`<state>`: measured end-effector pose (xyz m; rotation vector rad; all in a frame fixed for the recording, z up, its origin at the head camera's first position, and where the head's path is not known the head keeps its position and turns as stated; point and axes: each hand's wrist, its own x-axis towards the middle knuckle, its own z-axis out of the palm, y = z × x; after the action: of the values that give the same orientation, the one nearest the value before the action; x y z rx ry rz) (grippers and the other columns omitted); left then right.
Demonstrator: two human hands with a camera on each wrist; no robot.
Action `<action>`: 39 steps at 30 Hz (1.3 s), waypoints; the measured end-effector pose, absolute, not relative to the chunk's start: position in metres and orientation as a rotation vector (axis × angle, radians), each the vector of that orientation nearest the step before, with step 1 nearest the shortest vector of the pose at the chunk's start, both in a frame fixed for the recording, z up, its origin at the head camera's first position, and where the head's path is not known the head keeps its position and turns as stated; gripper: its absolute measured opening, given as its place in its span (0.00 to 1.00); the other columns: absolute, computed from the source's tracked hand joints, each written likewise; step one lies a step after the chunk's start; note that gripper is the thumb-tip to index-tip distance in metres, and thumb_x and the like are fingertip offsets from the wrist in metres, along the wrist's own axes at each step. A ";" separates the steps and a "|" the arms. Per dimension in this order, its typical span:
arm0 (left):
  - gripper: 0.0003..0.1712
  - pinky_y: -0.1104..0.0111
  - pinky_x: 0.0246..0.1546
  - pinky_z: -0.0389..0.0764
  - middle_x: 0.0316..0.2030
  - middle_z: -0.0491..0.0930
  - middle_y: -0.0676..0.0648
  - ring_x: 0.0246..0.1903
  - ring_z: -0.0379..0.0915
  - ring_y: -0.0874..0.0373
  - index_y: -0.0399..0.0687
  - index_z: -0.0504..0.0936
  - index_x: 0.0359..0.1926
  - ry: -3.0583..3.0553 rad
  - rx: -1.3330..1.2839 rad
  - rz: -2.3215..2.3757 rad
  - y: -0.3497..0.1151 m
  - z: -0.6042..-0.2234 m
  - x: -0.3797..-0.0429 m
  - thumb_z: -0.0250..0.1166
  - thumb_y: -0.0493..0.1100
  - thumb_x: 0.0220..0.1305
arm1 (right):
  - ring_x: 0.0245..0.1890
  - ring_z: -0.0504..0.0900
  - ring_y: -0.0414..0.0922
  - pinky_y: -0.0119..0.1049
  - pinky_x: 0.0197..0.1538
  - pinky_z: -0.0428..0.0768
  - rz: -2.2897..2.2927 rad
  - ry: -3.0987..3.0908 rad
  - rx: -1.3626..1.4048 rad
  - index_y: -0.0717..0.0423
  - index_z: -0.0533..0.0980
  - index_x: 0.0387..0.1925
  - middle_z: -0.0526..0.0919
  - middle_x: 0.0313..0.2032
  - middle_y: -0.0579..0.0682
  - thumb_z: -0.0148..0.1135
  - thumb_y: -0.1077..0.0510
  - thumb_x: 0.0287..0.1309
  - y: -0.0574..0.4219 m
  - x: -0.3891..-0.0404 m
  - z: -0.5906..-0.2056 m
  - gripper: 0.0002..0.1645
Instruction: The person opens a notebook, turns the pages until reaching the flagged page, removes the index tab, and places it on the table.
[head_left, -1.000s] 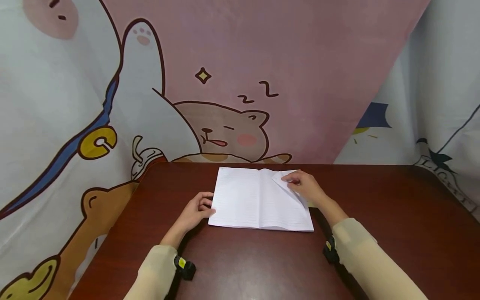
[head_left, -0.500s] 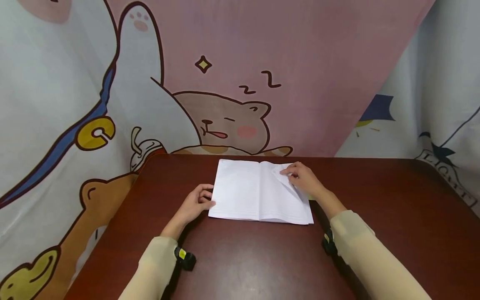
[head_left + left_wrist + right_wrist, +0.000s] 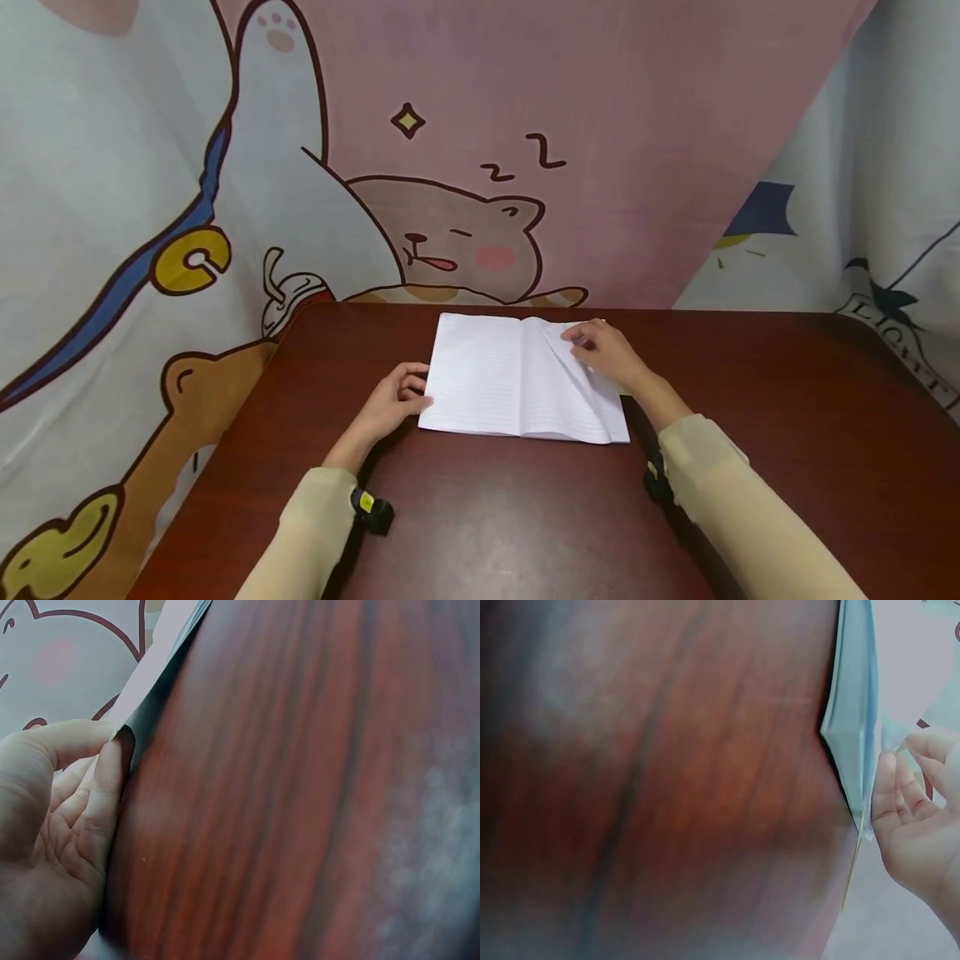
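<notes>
An open notebook point(image 3: 474, 375) with white ruled pages lies on the dark red-brown table. At its left edge my left hand point(image 3: 392, 402) grips the border, and in the left wrist view the thumb lies on top with fingers point(image 3: 112, 769) under the edge. My right hand point(image 3: 609, 354) pinches a page point(image 3: 558, 350) near the upper right corner. That page is lifted and bent over towards the middle, with a crease running down to the lower right. The right wrist view shows the thick stack of pages point(image 3: 851, 712) beside the right hand point(image 3: 922, 817).
The wooden table point(image 3: 480, 517) spreads around the notebook on all sides. Behind it hangs a cloth point(image 3: 637, 150) printed with cartoon animals. A bit of yellow-green cover point(image 3: 624, 389) peeks out at the notebook's right side. Each wrist wears a black camera point(image 3: 372, 510).
The head view has tilted down less, so the scene sits higher then settles. The page in my right hand bends up a little more, its crease clearer. My left hand stays on the left edge.
</notes>
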<state>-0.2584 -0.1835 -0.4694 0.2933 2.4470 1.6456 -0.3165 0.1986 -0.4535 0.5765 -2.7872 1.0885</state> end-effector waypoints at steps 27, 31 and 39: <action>0.29 0.74 0.35 0.76 0.46 0.80 0.32 0.34 0.73 0.60 0.36 0.68 0.64 2.448 0.289 1.639 -0.185 -0.468 -0.258 0.66 0.31 0.63 | 0.41 0.81 0.56 0.45 0.48 0.75 1.082 -2.840 0.599 0.64 0.80 0.55 0.80 0.47 0.65 0.64 0.66 0.58 0.191 -0.316 -0.449 0.21; 0.29 0.74 0.35 0.75 0.46 0.80 0.32 0.34 0.73 0.59 0.36 0.68 0.64 2.448 0.296 1.638 -0.184 -0.467 -0.258 0.66 0.31 0.63 | 0.40 0.81 0.55 0.45 0.48 0.75 1.052 -2.831 0.593 0.65 0.78 0.56 0.81 0.42 0.64 0.65 0.66 0.57 0.189 -0.317 -0.450 0.23; 0.29 0.73 0.35 0.75 0.46 0.80 0.32 0.35 0.73 0.59 0.37 0.69 0.64 2.455 0.295 1.629 -0.183 -0.465 -0.257 0.66 0.31 0.63 | 0.34 0.76 0.47 0.38 0.41 0.71 1.043 -2.875 0.494 0.66 0.75 0.57 0.81 0.33 0.55 0.65 0.60 0.60 0.182 -0.319 -0.449 0.25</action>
<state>-0.2566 -0.1834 -0.4655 0.2947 2.4545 1.6293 -0.3190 0.1824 -0.4494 0.4939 -2.8747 1.0435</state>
